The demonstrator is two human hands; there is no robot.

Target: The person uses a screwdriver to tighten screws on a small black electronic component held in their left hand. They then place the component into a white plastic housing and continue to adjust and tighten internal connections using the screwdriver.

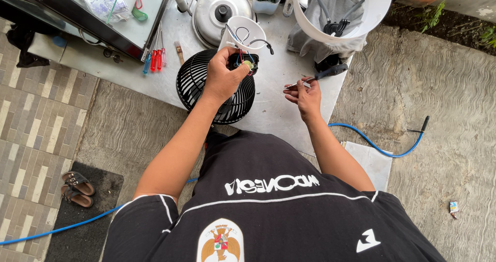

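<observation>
My left hand (223, 76) grips the small wired part (247, 63) at the open end of a white fan body (242, 34), where red, blue and black wires show. Under that hand a black fan grille (196, 84) stands on the pale table (274, 107). My right hand (305, 98) holds a screwdriver with a black handle (323, 75), its metal tip pointing left toward the fan body. The two hands are a short gap apart.
Several red and blue screwdrivers (155, 58) lie at the table's left. A metal pot lid (217, 11), a white fan housing with grey cloth (341, 14) and a black glass cabinet (88, 19) sit behind. A blue hose (377, 148) and sandals (77, 187) are on the ground.
</observation>
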